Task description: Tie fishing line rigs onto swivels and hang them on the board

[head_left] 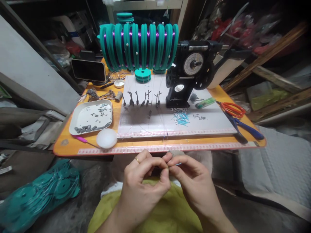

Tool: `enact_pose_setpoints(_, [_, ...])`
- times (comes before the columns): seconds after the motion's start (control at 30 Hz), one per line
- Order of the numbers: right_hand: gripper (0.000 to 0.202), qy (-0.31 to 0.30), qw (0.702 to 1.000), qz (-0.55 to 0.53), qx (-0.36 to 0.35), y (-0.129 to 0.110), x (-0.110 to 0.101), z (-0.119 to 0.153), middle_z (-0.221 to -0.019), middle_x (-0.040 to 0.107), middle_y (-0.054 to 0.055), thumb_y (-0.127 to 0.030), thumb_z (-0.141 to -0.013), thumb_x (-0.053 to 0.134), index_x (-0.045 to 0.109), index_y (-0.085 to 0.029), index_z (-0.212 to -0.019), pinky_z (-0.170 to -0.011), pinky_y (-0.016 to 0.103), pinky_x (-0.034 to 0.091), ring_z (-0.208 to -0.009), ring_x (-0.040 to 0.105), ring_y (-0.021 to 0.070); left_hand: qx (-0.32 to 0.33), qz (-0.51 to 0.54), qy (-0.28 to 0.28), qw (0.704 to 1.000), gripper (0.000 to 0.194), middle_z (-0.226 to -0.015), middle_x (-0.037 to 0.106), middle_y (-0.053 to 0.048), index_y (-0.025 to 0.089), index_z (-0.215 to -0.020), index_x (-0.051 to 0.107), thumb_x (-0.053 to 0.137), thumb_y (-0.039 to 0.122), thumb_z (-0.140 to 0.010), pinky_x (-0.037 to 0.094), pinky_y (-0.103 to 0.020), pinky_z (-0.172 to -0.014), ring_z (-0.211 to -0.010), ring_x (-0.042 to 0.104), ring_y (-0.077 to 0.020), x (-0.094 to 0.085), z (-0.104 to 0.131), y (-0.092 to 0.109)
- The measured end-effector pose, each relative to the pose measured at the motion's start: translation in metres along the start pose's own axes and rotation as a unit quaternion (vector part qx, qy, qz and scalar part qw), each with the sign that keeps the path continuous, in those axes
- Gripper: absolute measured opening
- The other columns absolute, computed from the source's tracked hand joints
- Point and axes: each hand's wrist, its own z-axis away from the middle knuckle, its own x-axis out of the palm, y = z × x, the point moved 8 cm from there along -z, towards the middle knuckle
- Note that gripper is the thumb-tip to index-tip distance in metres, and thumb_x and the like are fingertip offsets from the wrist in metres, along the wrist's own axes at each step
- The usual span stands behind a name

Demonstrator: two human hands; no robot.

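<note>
My left hand (pixel 147 181) and my right hand (pixel 191 178) meet fingertip to fingertip in front of the table's near edge. Both are closed in a pinch; what lies between the fingers is too small to make out, though a bit of light blue shows by the right fingers. Thin lines run down toward them from a row of teal spools (pixel 138 47) wound with purple. Dark branched pieces (pixel 147 98) hang on lines below the spools. On the white board (pixel 136 126) lie light-blue pieces (pixel 181 119) with small white beads and a few grey bits (pixel 199 117).
A white tray (pixel 73 124) of grey pieces, a white round lid (pixel 107 138) and a pink-handled tool (pixel 81 139) are at left. A phone (pixel 88 70) stands behind. At right are a black dial device (pixel 181 94), orange-handled scissors (pixel 233 109) and blue-handled pliers (pixel 250 128).
</note>
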Motion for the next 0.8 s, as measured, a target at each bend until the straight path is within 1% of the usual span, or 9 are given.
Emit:
enact_pose_setpoints(0.1, [0.006, 0.009, 0.999, 0.034, -0.017, -0.005, -0.002, -0.001, -0.091, 0.077, -0.003, -0.026, -0.084, 0.075, 0.076, -0.032, -0.084, -0.081, 0.019, 0.057, -0.088, 0.071, 0.0121, 0.002, -0.004, -0.005, 1.0, 0.017, -0.067, 0.051, 0.004, 0.018, -0.081, 0.066, 0.062, 0.002, -0.077, 0.04, -0.016, -0.05, -0.055, 0.045, -0.0067, 0.0, 0.0, 0.001])
enact_pose_setpoints(0.23, [0.009, 0.005, 0.997, 0.063, -0.036, -0.011, -0.002, -0.002, -0.092, 0.077, -0.002, -0.024, -0.085, 0.074, 0.077, -0.031, -0.084, -0.082, 0.019, 0.057, -0.089, 0.072, 0.013, 0.003, -0.01, -0.012, 1.0, 0.016, -0.065, 0.051, 0.004, 0.017, -0.078, 0.066, 0.061, 0.002, -0.076, 0.039, -0.016, -0.049, -0.054, 0.044, -0.0066, -0.001, -0.002, 0.002])
enact_pose_setpoints(0.37, [0.005, 0.0, 1.0, 0.015, -0.004, -0.005, -0.003, -0.003, -0.093, 0.076, -0.001, -0.026, -0.082, 0.077, 0.078, -0.03, -0.082, -0.073, 0.019, 0.06, -0.086, 0.072, 0.0138, 0.015, -0.013, 0.001, 1.0, 0.013, -0.063, 0.052, 0.003, 0.016, -0.079, 0.069, 0.065, 0.004, -0.078, 0.04, -0.016, -0.049, -0.053, 0.045, -0.0068, -0.004, -0.003, 0.004])
enact_pose_setpoints(0.43, [0.003, -0.004, 1.0, -0.018, 0.02, 0.001, -0.004, -0.003, -0.095, 0.076, 0.0, -0.027, -0.081, 0.078, 0.078, -0.029, -0.081, -0.07, 0.018, 0.06, -0.08, 0.072, 0.0122, 0.035, -0.007, 0.014, 0.999, 0.012, -0.065, 0.055, 0.002, 0.015, -0.083, 0.072, 0.067, 0.005, -0.08, 0.042, -0.016, -0.049, -0.055, 0.049, -0.0068, -0.005, -0.001, 0.005])
enact_pose_setpoints(0.5, [0.002, -0.019, 0.998, -0.046, 0.045, 0.006, -0.002, -0.004, -0.091, 0.075, 0.0, -0.026, -0.082, 0.078, 0.077, -0.027, -0.081, -0.069, 0.018, 0.059, -0.073, 0.071, 0.0101, 0.069, -0.006, 0.028, 0.997, 0.015, -0.07, 0.057, 0.0, 0.014, -0.091, 0.073, 0.068, 0.004, -0.081, 0.045, -0.015, -0.05, -0.059, 0.054, -0.007, -0.008, 0.002, 0.006])
enact_pose_setpoints(0.57, [0.004, -0.04, 0.994, -0.073, 0.07, 0.011, 0.001, -0.004, -0.088, 0.075, 0.0, -0.027, -0.084, 0.076, 0.076, -0.025, -0.081, -0.068, 0.018, 0.058, -0.068, 0.07, 0.0089, 0.11, -0.023, 0.034, 0.993, 0.022, -0.073, 0.058, -0.001, 0.014, -0.1, 0.074, 0.068, 0.002, -0.083, 0.048, -0.016, -0.054, -0.063, 0.056, -0.008, -0.009, 0.006, 0.009])
enact_pose_setpoints(0.67, [0.011, -0.053, 0.989, -0.104, 0.092, 0.014, 0.004, -0.004, -0.09, 0.073, 0.001, -0.03, -0.084, 0.076, 0.074, -0.021, -0.078, -0.066, 0.019, 0.057, -0.067, 0.067, 0.0086, 0.173, -0.081, 0.014, 0.981, 0.029, -0.072, 0.062, 0.0, 0.018, -0.108, 0.072, 0.069, 0.003, -0.083, 0.048, -0.022, -0.058, -0.065, 0.055, -0.0109, -0.008, 0.01, 0.013])
enact_pose_setpoints(0.73, [0.012, -0.047, 0.99, -0.097, 0.093, 0.014, 0.003, -0.004, -0.084, 0.072, 0.001, -0.031, -0.083, 0.077, 0.074, -0.02, -0.077, -0.065, 0.019, 0.057, -0.068, 0.066, 0.0095, 0.198, -0.13, -0.007, 0.972, 0.034, -0.069, 0.066, 0.002, 0.021, -0.113, 0.07, 0.071, 0.006, -0.082, 0.048, -0.029, -0.07, -0.068, 0.056, -0.0138, -0.005, 0.009, 0.015])
enact_pose_setpoints(0.8, [0.012, -0.032, 0.993, -0.071, 0.089, 0.014, 0.0, -0.004, -0.08, 0.071, 0.001, -0.03, -0.082, 0.078, 0.073, -0.02, -0.078, -0.066, 0.02, 0.057, -0.069, 0.067, 0.0107, 0.183, -0.164, -0.015, 0.969, 0.036, -0.067, 0.068, 0.004, 0.023, -0.115, 0.067, 0.072, 0.01, -0.082, 0.043, -0.039, -0.088, -0.074, 0.06, -0.0167, -0.005, 0.006, 0.013])
